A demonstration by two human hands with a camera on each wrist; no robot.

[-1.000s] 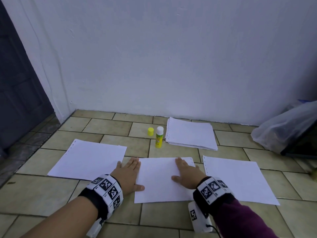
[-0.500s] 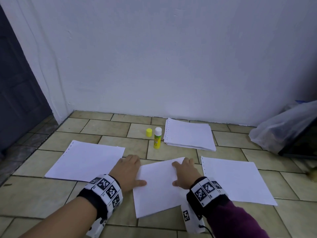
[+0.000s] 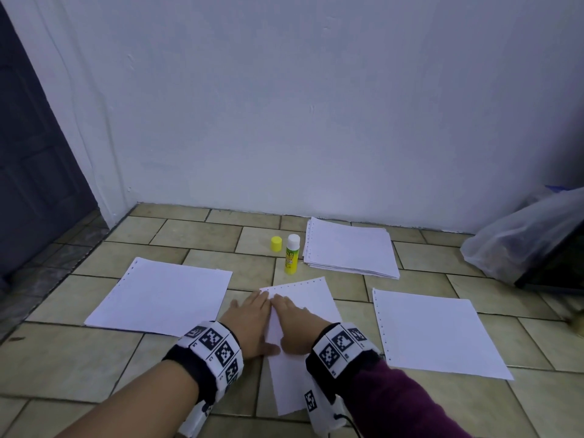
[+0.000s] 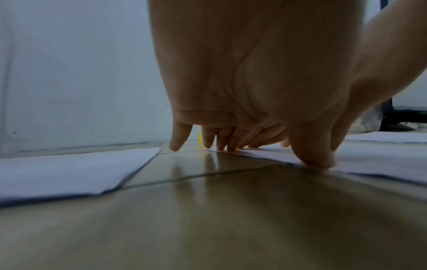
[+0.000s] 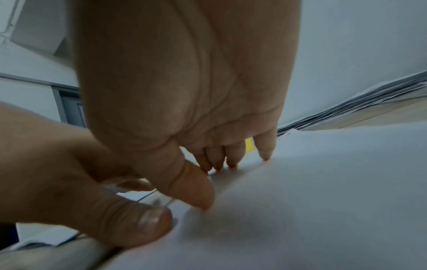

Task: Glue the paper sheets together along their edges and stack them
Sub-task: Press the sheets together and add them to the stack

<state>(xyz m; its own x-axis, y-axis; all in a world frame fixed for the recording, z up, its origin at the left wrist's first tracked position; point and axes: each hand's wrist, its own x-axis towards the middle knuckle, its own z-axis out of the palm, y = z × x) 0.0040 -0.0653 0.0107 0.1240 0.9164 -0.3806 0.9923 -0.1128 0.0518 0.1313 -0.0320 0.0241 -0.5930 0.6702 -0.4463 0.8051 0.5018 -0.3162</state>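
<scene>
Three single white sheets lie on the tiled floor. The middle sheet (image 3: 311, 298) lies lengthwise away from me, its punched edge at the far end. My left hand (image 3: 251, 317) lies flat at the sheet's left edge, thumb on the paper (image 4: 289, 157). My right hand (image 3: 292, 320) presses flat on the sheet (image 5: 323, 182) beside it, fingers straight. The left sheet (image 3: 161, 298) and right sheet (image 3: 433, 333) lie untouched. An uncapped yellow glue stick (image 3: 291, 254) stands behind the middle sheet, its yellow cap (image 3: 276, 243) beside it.
A stack of white paper (image 3: 350, 251) lies near the wall, right of the glue stick. A clear plastic bag (image 3: 521, 235) and a dark object sit at the far right. A dark door (image 3: 31, 184) stands at the left.
The middle sheet has turned about a quarter turn counter-clockwise under my hands, from crosswise to lengthwise. Both hands have come together near its left side.
</scene>
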